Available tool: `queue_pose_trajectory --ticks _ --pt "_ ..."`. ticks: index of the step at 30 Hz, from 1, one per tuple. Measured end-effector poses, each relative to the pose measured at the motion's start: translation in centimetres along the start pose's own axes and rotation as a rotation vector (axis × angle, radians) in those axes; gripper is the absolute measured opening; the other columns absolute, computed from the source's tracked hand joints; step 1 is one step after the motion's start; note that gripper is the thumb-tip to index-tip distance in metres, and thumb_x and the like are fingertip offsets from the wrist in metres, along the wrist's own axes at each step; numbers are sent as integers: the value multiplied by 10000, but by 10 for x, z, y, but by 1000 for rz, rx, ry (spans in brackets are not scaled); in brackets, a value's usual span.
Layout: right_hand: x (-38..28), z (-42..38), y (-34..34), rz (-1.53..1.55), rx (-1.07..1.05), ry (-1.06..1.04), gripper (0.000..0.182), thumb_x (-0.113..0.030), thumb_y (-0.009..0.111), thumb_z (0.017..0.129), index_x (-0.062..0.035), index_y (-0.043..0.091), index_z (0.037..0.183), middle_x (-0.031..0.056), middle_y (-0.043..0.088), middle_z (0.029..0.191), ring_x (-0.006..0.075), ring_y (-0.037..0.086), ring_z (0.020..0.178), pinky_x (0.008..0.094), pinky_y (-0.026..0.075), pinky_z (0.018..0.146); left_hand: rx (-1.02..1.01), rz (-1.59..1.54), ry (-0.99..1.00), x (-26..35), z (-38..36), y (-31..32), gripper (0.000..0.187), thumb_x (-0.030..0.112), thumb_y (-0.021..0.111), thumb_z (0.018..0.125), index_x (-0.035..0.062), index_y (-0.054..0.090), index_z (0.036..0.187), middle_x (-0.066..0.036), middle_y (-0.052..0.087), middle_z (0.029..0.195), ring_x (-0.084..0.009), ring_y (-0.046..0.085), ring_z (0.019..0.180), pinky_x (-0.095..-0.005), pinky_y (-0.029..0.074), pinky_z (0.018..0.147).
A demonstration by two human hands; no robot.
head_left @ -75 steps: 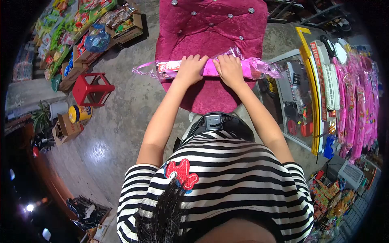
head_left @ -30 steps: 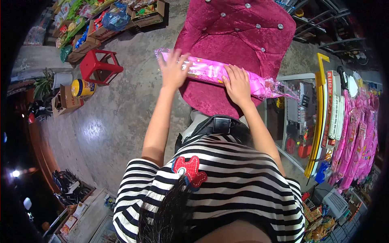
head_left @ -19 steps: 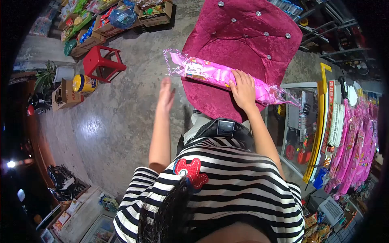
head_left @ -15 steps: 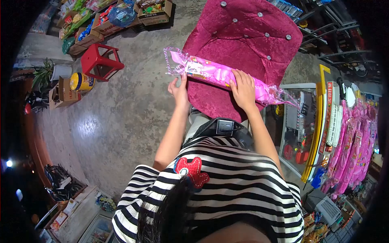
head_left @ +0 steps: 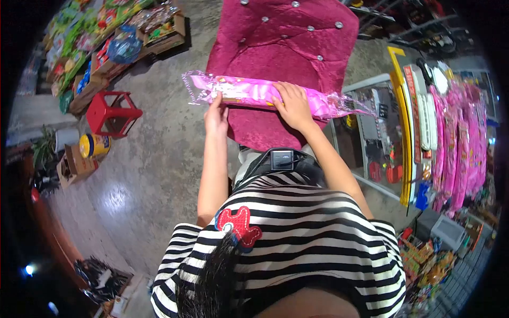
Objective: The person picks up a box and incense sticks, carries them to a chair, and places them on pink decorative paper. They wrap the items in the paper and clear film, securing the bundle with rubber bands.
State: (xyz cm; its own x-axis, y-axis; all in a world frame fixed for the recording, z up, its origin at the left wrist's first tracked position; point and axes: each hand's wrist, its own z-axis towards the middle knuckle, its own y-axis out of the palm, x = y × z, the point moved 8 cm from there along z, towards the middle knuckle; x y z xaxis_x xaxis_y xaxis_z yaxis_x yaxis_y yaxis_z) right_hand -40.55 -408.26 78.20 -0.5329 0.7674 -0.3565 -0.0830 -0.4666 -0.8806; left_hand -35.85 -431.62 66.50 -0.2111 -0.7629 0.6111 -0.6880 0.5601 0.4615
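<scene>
A long pink package in clear plastic lies crosswise over the seat of the magenta tufted chair. Its wrapper has crinkled, flared ends, and a printed patch shows near the left one. My left hand grips the near edge towards the left end, with one digit up on the wrapper and the other fingers partly hidden. Over the right half, my right hand is wrapped on top, fingers across the package and thumb along its near side.
To the left stand a red plastic stool, a yellow tub and a cardboard box. Boxes of packaged goods line the upper left. Pink packages hang on the right, beside a glass case.
The view has shifted, so the chair, package and hands sit further left in the picture. Both hands stay on the package, which looks slightly more level.
</scene>
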Motion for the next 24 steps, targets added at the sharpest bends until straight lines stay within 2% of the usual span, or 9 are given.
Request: queue_pose_trajectory --ticks 4,10,14,17,19,20,21,22,24 --pt "1 -3 3 13 -14 28 433 -342 491 944 -84 506 1292 138 531 1295 306 466 1231 445 312 1053 -102 5 -94 5 11 2 177 252 711 853 171 658 1002 64 661 963 -79 567 977 -310 337 981" --pt "-4 -4 1 36 42 22 430 -353 506 932 -77 531 1262 142 559 1241 303 490 1191 450 324 1032 8 -54 -160 16 13 -4 318 342 790 769 125 607 914 -68 592 971 -211 589 974 -381 445 956" --pt "0 -6 4 40 23 57 449 -360 495 939 -77 514 1287 153 539 1277 309 465 1231 450 306 1058 59 -22 -74 14 36 -23 347 351 797 766 107 610 928 -74 589 976 -206 597 927 -394 445 957" --pt "4 -8 4 168 -66 78 530 -370 518 935 -71 436 1364 156 468 1366 320 374 1328 470 219 1135 31 188 91 24 31 -24 408 370 771 788 76 601 1015 -83 586 1061 -197 547 996 -338 447 857" --pt "4 -10 -8 153 -57 37 547 -371 537 924 -65 432 1365 154 453 1382 315 353 1345 467 204 1146 743 429 687 61 -21 -39 612 428 795 743 26 553 1135 -153 537 1145 -288 509 1086 -418 415 917" --pt "1 -13 -13 147 -62 -15 565 -373 556 913 -59 428 1366 152 437 1398 310 332 1362 464 188 1157 725 434 687 61 -35 -33 612 428 795 743 26 553 1135 -153 537 1145 -288 509 1086 -418 415 917" --pt "4 -18 -17 105 -108 -39 666 -371 662 829 -98 417 1385 135 397 1435 307 284 1390 487 147 1170 557 815 988 79 -65 4 690 428 803 722 12 514 1191 -178 491 1213 -321 460 1142 -440 384 945" --pt "6 -21 -33 100 -103 -29 666 -371 662 829 -98 417 1385 135 397 1435 307 284 1390 487 147 1170 352 1190 1276 80 -92 49 771 428 810 701 -2 475 1246 -203 445 1282 -353 411 1197 -462 354 974" --pt "7 -33 -57 -87 -210 -25 799 -344 761 720 -165 398 1410 115 361 1465 316 238 1409 528 115 1168 -217 1435 1334 50 -113 111 778 369 809 678 9 458 1272 -219 394 1346 -374 359 1254 -497 277 1038"
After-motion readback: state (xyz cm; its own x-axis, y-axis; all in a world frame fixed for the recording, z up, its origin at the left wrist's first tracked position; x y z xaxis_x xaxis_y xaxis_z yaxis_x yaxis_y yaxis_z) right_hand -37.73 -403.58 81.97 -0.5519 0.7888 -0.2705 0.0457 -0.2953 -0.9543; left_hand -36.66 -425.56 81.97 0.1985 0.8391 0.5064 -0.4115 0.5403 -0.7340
